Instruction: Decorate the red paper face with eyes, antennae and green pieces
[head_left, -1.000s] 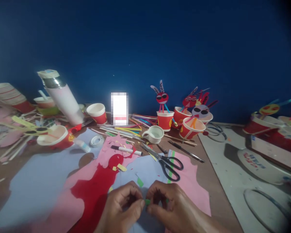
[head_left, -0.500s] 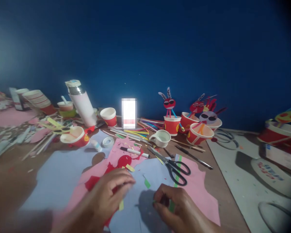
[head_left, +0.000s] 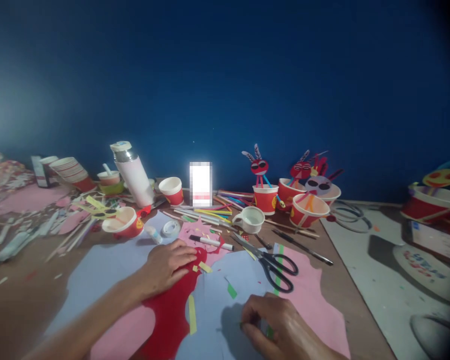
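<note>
Head view: left hand (head_left: 168, 265) flat, open, on red paper (head_left: 168, 320); right hand (head_left: 275, 327) curled low over blue paper (head_left: 210, 320), grip unclear.

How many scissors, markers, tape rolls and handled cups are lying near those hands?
Black-handled scissors: 1
White marker: 1
Tape roll: 1
White handled cup: 1
Total: 4
</note>
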`<state>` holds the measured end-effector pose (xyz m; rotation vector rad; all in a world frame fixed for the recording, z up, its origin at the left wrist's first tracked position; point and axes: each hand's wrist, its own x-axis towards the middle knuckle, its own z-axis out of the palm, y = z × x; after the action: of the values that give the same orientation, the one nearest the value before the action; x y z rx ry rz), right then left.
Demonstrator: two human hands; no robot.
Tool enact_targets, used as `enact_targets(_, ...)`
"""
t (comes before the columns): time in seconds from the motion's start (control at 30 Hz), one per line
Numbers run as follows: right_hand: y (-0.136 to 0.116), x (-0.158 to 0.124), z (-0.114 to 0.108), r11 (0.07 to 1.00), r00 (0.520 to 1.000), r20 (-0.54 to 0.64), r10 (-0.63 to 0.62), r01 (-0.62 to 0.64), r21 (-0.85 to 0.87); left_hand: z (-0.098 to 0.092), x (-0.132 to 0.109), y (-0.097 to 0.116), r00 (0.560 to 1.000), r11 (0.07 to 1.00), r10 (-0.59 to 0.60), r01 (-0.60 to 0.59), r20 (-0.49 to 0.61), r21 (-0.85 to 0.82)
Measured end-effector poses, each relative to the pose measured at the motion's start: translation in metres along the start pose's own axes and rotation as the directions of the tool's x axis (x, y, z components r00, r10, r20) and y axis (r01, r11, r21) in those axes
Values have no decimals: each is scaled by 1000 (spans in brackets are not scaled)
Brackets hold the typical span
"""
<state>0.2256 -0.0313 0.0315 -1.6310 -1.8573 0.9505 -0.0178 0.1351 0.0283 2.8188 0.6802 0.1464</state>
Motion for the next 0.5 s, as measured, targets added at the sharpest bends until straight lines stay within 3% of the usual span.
enact_targets(0.27,3,6,-4,998,998,30,49,-50,45,0,8,-10,999,999,44,-45,12,8)
enact_targets(0.5,12,9,-2,996,997,0,-74,74,51,28,2,-41,994,996,-12,3,-112,-87)
